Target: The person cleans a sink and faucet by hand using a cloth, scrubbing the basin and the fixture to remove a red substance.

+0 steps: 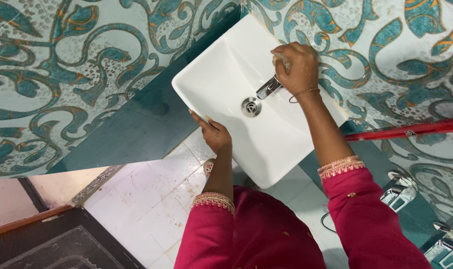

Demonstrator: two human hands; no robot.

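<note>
patterned teal tiles (77, 65), red pipe (405, 129), wall taps (398, 189)

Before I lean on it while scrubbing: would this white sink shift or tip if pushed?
Probably not: the sink looks like thick glazed ceramic, so rigid and heavy. It sits against the patterned tiled wall, which suggests it is fixed. Its glossy rim under the left hand likely feels slippery; the right hand is at the tap.

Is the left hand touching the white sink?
Touching. The head view shows the left hand resting flat on the front rim of the sink, no gap visible.
</note>
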